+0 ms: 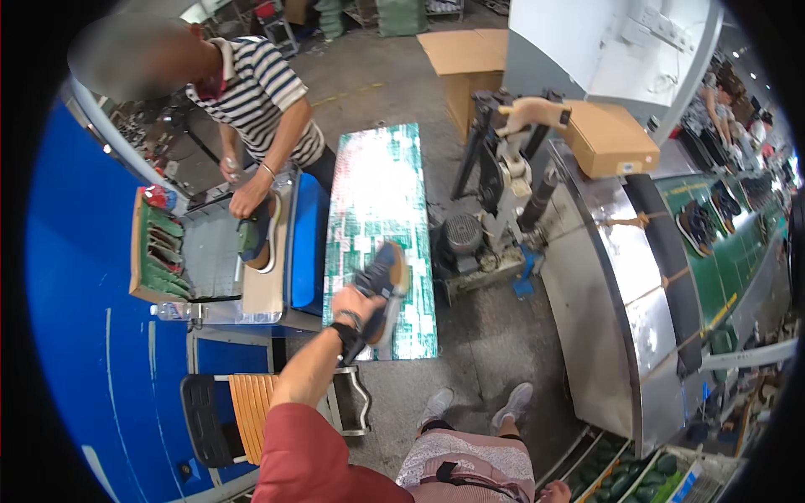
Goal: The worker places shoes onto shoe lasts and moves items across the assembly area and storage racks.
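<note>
My left hand [356,305], with a dark band at its wrist, is closed on a dark sneaker [379,275] with a tan toe and a pale sole. The sneaker is over the green-and-white patterned tabletop [411,331]. Below it a further dark part with a pale sole edge runs toward me; whether that is a second shoe, I cannot tell. Only a little of my right hand [554,492] shows at the lower edge, beside my leg, and its fingers cannot be made out.
Across the table at left, a person in a striped shirt handles a dark shoe [262,243] at a bench. A black machine with a motor [464,235] stands right of the table. Farther right are a metal-sided conveyor [595,310] and a cardboard box [610,138]. A slatted chair [251,402] is nearer me.
</note>
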Motion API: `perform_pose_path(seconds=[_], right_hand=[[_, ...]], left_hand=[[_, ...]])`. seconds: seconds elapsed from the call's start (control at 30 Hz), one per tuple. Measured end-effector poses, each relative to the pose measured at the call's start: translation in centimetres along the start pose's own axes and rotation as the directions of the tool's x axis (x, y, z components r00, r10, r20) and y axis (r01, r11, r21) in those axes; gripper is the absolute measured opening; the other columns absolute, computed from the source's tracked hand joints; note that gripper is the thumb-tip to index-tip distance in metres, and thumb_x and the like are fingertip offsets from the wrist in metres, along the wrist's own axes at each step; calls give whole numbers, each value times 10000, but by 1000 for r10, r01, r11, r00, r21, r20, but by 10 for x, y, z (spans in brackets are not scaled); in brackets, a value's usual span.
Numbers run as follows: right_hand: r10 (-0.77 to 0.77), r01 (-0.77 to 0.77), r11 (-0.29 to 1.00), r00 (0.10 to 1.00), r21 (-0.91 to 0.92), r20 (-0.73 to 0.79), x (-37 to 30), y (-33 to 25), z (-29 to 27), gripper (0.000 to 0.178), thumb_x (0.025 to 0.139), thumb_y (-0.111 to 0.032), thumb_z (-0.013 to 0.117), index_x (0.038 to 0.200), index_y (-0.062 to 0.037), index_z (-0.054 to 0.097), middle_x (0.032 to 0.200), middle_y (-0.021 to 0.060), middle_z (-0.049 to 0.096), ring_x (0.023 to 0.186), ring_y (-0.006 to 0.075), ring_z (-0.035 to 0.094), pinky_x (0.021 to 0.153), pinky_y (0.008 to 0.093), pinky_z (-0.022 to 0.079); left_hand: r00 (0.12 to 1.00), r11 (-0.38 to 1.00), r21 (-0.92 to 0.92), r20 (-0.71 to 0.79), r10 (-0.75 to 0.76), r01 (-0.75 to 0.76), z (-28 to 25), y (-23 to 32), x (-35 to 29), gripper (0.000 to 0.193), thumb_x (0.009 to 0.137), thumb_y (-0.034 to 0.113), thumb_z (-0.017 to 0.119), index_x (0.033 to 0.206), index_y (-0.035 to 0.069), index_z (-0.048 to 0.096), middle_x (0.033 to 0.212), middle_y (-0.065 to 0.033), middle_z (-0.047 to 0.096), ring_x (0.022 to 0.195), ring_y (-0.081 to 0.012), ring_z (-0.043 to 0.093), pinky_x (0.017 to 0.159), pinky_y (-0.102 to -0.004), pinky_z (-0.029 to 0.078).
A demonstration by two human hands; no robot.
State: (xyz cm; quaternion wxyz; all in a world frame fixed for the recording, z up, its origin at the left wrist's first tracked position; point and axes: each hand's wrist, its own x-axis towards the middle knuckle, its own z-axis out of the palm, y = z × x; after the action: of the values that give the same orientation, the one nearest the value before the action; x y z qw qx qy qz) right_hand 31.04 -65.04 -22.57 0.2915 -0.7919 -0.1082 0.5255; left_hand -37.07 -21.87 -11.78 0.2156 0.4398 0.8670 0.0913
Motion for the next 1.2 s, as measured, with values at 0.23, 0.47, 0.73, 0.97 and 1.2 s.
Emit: perform_pose_path(seconds=[0.23, 0.47, 0.73, 0.97, 1.2], right_hand=[[-4, -198, 950, 764, 241, 645, 78, -322, 139, 685, 995, -621, 464, 1385, -57, 485, 1303, 180, 593, 1278, 311, 545, 1032, 495, 487], [27, -330, 940, 338, 91, 941, 84, -489, 219, 621, 1027, -396, 503, 1509, -17, 403, 1423, 203, 562, 1236, 301, 622, 1045, 398, 510], [-753, 791, 526, 264, 311, 602, 82, -616, 267, 907, 842, -152, 755, 1571, 54, 255, 1544, 213, 403, 1396, 262, 434, 1156, 366, 345], [-881, 985, -120, -50, -121, 471, 81, -729, 338, 970, 795, -269, 806, 1562, 17, 287, 1456, 290, 505, 1316, 422, 537, 1070, 443, 446], [-820, 896, -328, -114, -297, 561, 72, -743, 381, 987, 761, -282, 798, 1586, -68, 300, 1289, 241, 594, 1154, 421, 613, 967, 472, 503]], left_hand=[[597, 582, -265, 26, 802, -769, 24, 182, -145, 599, 686, 309, 856, 1168, 19, 650, 1187, -187, 683, 1106, -344, 645, 894, -431, 521], [176, 176, -1, -73, 982, -984, 20, 321, -187, 651, 753, 78, 662, 1389, 182, 571, 1431, -130, 543, 1386, -325, 490, 1035, -447, 455], [577, 581, -37, -189, 795, -813, 64, 374, -144, 885, 699, 0, 700, 1529, 112, 414, 1497, -283, 397, 1407, -468, 399, 1121, -498, 408], [675, 527, -426, -390, 627, -735, 66, 428, -47, 1026, 695, -65, 715, 1580, 18, 202, 1462, -320, 412, 1337, -494, 431, 1126, -480, 405], [730, 483, -549, -470, 496, -682, 92, 421, -15, 994, 652, -63, 670, 1543, -87, 229, 1546, -312, 359, 1454, -435, 357, 1228, -449, 290]])
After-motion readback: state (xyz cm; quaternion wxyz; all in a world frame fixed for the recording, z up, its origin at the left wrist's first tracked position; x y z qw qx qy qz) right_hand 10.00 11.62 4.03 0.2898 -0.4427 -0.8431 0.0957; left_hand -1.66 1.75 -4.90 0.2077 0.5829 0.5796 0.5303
